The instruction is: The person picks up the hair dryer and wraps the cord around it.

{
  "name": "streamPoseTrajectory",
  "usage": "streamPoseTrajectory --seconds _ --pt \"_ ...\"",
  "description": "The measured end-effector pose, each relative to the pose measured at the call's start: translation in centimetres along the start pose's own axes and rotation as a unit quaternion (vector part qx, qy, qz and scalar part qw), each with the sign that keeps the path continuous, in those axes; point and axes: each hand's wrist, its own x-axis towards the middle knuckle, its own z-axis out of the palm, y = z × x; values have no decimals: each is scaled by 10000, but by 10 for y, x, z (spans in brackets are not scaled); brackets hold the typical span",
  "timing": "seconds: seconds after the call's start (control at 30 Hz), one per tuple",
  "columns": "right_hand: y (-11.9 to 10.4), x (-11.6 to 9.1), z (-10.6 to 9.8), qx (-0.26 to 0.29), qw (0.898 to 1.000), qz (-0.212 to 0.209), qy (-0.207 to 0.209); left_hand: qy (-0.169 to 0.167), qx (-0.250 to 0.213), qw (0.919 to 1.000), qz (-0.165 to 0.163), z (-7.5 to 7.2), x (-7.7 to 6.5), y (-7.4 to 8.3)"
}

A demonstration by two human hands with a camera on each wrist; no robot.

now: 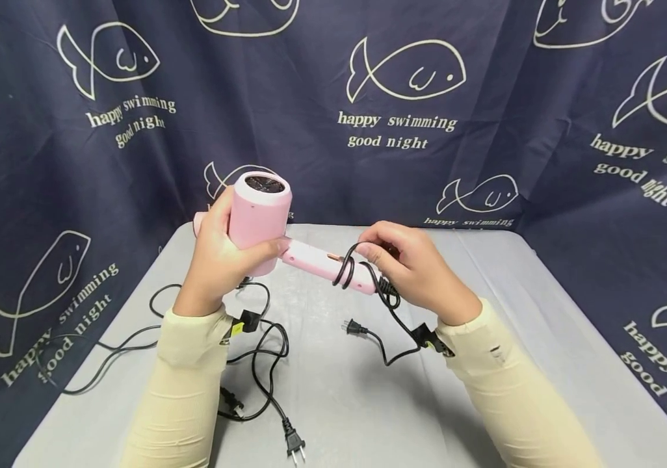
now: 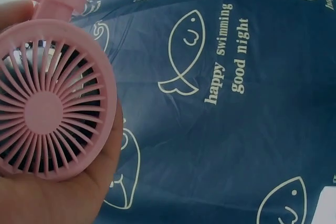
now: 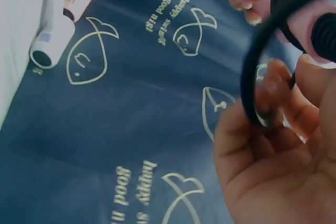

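Cord (image 3: pixel 250 77) loops the dryer (image 1: pixel 257 221) your left hand (image 1: pixel 215 257) grips; the plug end (image 1: pixel 355 327) below your cord-pinching right hand (image 1: pixel 414 268) maybe needs winding.

only wording found is on the dark blue curtain (image 1: pixel 310 149): pale print (image 1: pixel 396 121) in two lines, "happy swimming" over "good night", repeated below line-drawn fish (image 1: pixel 406 69). clearest set is at back centre, level. upper left set slants slightly upward; lower left set climbs steeply. upper right set tilts downward; lower right set is cut by the frame edge. low at back right, "happy swimming" alone shows above the table (image 1: pixel 368 403). left wrist view: same two lines, reading bottom to top. right wrist view: lines read downward; lower set is cut at "happy sw" and "good n".
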Motion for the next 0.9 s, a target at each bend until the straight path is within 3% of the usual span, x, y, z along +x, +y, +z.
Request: streamPoseTrajectory --seconds 0.1,0.27,0.43,0.57,0.77,0.9 --pt "10 -2 6 699 9970 194 -286 -1 -102 9999 -115 2 -1 0" --pt "6 -7 20 1807 9799 413 -739 77 -311 9988 -370 5 -2 2" --pt "-18 -14 31 2210 9618 973 -1287 638 -166 9963 -549 9 -2 3" --pt "-26 -24 40 2091 9579 1139 -1605 1082 -295 9925 -482 10 0 1" --pt "-28 -42 50 1141 9699 597 -2068 1614 -493 9854 -222 10 3 -4" --pt "-38 -49 50 412 9791 316 -1967 1775 -406 9831 -190 8 3 -7"
